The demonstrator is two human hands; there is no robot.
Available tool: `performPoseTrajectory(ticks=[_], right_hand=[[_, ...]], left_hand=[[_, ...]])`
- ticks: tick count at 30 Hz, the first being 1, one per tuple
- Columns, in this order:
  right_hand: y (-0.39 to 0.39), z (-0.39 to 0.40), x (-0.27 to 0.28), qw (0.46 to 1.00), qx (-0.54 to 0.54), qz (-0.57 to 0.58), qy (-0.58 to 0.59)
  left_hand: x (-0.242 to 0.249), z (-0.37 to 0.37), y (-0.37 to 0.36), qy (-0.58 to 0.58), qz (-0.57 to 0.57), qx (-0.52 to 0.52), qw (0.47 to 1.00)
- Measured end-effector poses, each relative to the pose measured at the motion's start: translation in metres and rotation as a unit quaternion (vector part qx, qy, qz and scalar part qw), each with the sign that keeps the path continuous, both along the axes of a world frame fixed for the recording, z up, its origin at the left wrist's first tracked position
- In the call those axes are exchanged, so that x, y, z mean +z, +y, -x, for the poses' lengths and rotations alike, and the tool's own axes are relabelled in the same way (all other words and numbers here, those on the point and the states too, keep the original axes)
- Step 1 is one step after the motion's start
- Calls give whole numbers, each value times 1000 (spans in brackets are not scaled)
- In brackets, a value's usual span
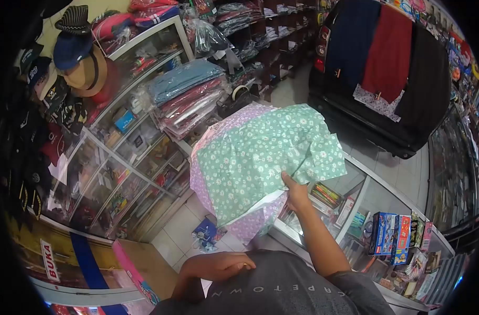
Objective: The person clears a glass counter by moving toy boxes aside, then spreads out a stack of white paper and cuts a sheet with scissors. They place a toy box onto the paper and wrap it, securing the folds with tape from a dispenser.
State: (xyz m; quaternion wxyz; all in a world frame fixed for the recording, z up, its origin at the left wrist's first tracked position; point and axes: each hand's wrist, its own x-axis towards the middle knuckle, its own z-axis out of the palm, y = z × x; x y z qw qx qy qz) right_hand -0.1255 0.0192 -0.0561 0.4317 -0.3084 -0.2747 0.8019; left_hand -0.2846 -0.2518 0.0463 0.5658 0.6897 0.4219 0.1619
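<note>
My right hand [297,194] grips the lower right edge of a green sheet with white daisies [250,157], thumb on top. Beneath it, a purple patterned sheet [260,220] shows along the left and bottom, with a bit of pink at the upper left and a white layer by my hand. The sheets spread out over the glass counter's corner and the floor gap. My left hand [226,265] rests near my dark shirt, away from the sheets, its fingers curled in with nothing visible in them.
A glass counter [357,197] runs to the lower right, with boxed toys [383,233] on it. Left of the sheets stand glass shelves [113,157] and stacked plastic-wrapped clothes [184,84]. Hats [74,50] hang at the upper left. A car boot draped with cloths [389,58] is behind.
</note>
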Motion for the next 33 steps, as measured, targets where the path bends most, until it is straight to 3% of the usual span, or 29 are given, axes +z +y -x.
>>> performPoseTrajectory(ticks=[2, 3, 5, 7, 9, 11, 14, 15, 18, 20, 22, 24, 26, 33], right_hand=[[-4, 4, 3, 998, -20, -28, -59], [-5, 5, 4, 997, -25, -36, -63], [-6, 10, 10, 997, -47, -30, -57], [0, 15, 9, 997, -65, -35, -38], [5, 12, 6, 996, -62, -37, -43], [12, 9, 4, 995, -52, -58, -54], [13, 12, 27, 981, -81, -126, -126], [13, 18, 28, 951, -144, -195, -190], [17, 14, 44, 928, -119, -206, -287], [13, 10, 54, 929, -149, -195, -278], [11, -3, 73, 930, -106, -161, -313], [6, -13, 68, 943, -119, -183, -250], [11, -30, 54, 984, -10, -124, -129], [8, -41, 46, 983, -29, -84, -163]], left_hand=[[23, -6, 4, -62, -16, 113, 992], [27, -9, 10, -61, -11, 113, 992], [36, -20, 29, 22, -93, 284, 954], [28, -25, 61, 84, -249, 389, 883], [12, -30, 97, 213, -369, 405, 809], [2, -40, 128, 304, -394, 390, 774], [-21, -45, 162, 345, -345, 390, 781], [-28, -43, 168, 345, -344, 388, 782], [-36, -41, 179, 374, -352, 381, 769], [-34, -41, 181, 378, -313, 381, 784], [-32, -43, 181, 378, -299, 378, 791], [-31, -44, 182, 373, -285, 376, 799], [-33, -39, 185, 358, -279, 374, 809], [-27, -34, 185, 341, -259, 368, 825]])
